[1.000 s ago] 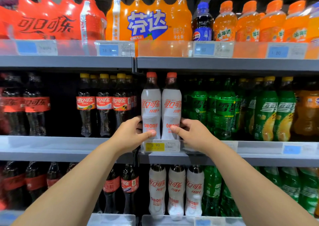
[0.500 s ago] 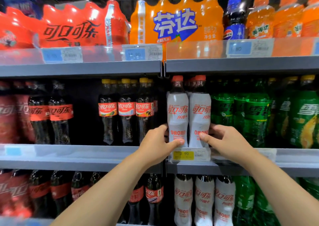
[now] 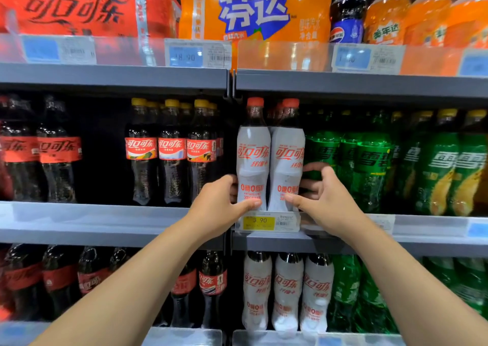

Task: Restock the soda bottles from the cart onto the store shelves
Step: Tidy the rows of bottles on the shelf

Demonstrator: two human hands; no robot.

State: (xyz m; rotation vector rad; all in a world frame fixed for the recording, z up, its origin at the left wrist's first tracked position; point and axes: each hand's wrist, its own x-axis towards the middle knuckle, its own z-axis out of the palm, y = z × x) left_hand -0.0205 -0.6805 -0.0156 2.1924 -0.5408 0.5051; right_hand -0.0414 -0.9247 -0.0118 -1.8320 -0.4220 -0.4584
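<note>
I am gripping two white soda bottles on a shelf.
My left hand is clasping the left bottle, my right hand the right bottle, upright and touching between my palms.

The orange multipack reads 芬达; the white bottles read 可口可乐; the yellow price tag shows 3.90, the blue price tag 18.90.

Fingers of L hand mostly behind white btl; top multipacks cropped; leftmost price tag blurred.
</note>
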